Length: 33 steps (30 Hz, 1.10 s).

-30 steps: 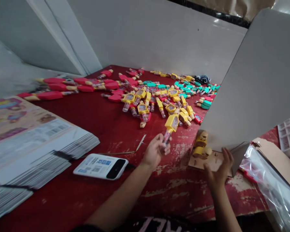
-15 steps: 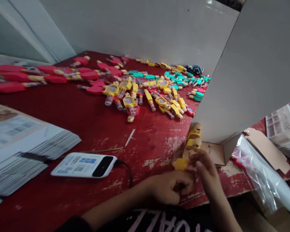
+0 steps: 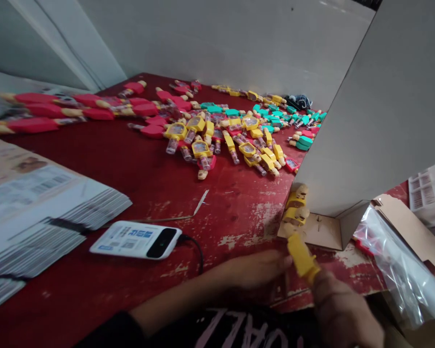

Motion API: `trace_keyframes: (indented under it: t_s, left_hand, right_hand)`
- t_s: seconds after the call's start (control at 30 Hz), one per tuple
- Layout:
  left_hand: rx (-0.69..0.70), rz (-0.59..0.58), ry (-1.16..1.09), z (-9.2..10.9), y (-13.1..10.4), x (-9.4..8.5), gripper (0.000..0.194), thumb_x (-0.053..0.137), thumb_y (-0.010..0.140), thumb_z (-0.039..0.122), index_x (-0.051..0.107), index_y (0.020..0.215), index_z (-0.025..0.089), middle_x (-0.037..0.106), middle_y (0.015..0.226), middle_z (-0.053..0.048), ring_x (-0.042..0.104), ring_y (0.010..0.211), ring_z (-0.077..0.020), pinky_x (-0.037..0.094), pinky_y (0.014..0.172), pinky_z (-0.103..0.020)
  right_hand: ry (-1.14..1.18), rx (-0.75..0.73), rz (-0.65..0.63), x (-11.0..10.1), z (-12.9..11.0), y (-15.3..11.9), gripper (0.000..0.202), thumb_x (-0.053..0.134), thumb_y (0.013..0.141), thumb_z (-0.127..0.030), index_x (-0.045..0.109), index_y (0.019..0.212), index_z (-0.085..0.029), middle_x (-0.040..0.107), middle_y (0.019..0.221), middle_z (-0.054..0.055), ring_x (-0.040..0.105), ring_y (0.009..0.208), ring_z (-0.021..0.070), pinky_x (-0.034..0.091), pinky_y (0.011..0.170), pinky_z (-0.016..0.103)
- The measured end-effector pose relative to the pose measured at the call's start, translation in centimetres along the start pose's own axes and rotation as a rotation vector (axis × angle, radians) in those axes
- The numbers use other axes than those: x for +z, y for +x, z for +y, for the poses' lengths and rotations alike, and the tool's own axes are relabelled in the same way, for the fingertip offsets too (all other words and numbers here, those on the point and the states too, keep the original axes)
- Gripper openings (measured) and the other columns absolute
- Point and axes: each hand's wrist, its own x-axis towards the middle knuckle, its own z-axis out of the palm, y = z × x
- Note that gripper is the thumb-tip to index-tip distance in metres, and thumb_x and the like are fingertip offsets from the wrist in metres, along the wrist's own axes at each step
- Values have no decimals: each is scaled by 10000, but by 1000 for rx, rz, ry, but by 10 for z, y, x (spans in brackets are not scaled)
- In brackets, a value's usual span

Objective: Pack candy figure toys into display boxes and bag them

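Note:
My right hand [image 3: 344,307] is closed around the lower end of a yellow plastic toy [image 3: 301,255] with a pale, blurred top end. It tilts up and left towards the box's front edge. My left hand [image 3: 257,270] lies just left of it, fingers stretched out and partly blurred; one fingertip is close to the toy, and I cannot tell if they touch. Behind them stands a cardboard display box [image 3: 324,231] with a tall grey-white back panel. Yellow toys with beige animal-like heads [image 3: 297,212] sit in a row along its left side.
Across the red table [image 3: 148,179] lies a pile of yellow toys [image 3: 199,147], with red toys [image 3: 43,111] and green toys [image 3: 275,116]. A white device with a cable [image 3: 134,239] is beside strapped flat cardboard [image 3: 54,212]. Clear plastic bags [image 3: 395,261] hang at right.
My right hand has moved down and right, swinging the yellow toy upright-tilted in front of the box. My left hand's curled fingers have straightened. The view has shifted slightly.

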Motion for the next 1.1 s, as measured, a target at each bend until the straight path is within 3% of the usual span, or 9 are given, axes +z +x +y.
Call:
trace_keyframes:
  t_s: [0.13, 0.27, 0.37, 0.43, 0.5, 0.6, 0.67, 0.87, 1.1]
  left_hand:
    - [-59, 104, -331, 0, 9, 14, 532, 652, 662, 602, 551, 929, 153, 568, 805, -24, 483, 704, -135, 396, 644, -238]
    - [103, -40, 146, 17, 12, 16, 272, 629, 700, 333, 578, 919, 180, 540, 764, 10, 446, 640, -118, 343, 566, -217]
    - [79, -171, 436, 19, 12, 14, 252, 646, 717, 321, 608, 941, 213, 587, 762, 13, 509, 628, -139, 346, 547, -226]
    - [104, -73, 551, 10, 11, 11, 302, 667, 739, 452, 615, 894, 198, 613, 768, -12, 547, 663, -169, 374, 578, -248]
    - [217, 179, 661, -1, 13, 3, 411, 638, 744, 579, 608, 834, 179, 627, 779, -43, 567, 713, -196, 395, 640, -276]
    - [287, 591, 739, -14, 21, -16, 393, 500, 842, 560, 547, 747, 182, 598, 718, -37, 552, 681, -174, 382, 652, -280]
    - [111, 713, 782, -19, 31, -30, 297, 469, 868, 470, 498, 764, 194, 565, 682, -10, 528, 627, -158, 348, 597, -268]
    - [-181, 649, 885, -37, 54, -49, 129, 417, 869, 284, 446, 951, 188, 584, 739, -38, 572, 665, -216, 257, 541, -284]
    - [-176, 599, 855, -45, 54, -49, 157, 358, 884, 308, 407, 986, 198, 579, 747, -39, 587, 690, -230, 272, 538, -282]
  right_hand:
    - [-65, 15, -147, 8, 4, -3, 293, 516, 848, -520, 640, 702, -297, 515, 518, -15, 538, 477, 164, 498, 501, 317]
    - [-156, -1, 354, -1, 18, 3, 239, 483, 874, -465, 597, 1024, -318, 595, 749, 29, 607, 678, 217, 521, 602, 393]
    - [-225, 274, 203, -11, 19, 7, 304, 635, 780, -409, 595, 1019, -226, 622, 854, 74, 624, 793, 233, 533, 669, 382]
    - [-228, 439, 75, -13, 17, 10, 156, 629, 791, -350, 606, 814, -197, 633, 774, 57, 634, 737, 205, 532, 636, 330]
    - [-238, 428, 181, -13, 19, 13, 150, 582, 824, -265, 568, 696, -188, 632, 713, 36, 631, 682, 173, 516, 586, 281]
    - [-261, 200, 468, -9, 35, 18, 160, 544, 820, -196, 513, 663, -197, 626, 685, 11, 630, 654, 164, 524, 564, 291]
    - [-287, 19, 443, -3, 50, 21, 140, 524, 809, -165, 495, 679, -207, 641, 699, 13, 647, 657, 176, 546, 561, 327]
    - [-468, -183, 56, 14, 65, 37, 153, 514, 769, -109, 469, 683, -228, 615, 647, 6, 597, 539, 142, 480, 454, 261]
    - [-602, 153, 235, 12, 70, 73, 106, 527, 738, -193, 425, 723, -221, 469, 566, -65, 451, 456, 90, 362, 430, 201]
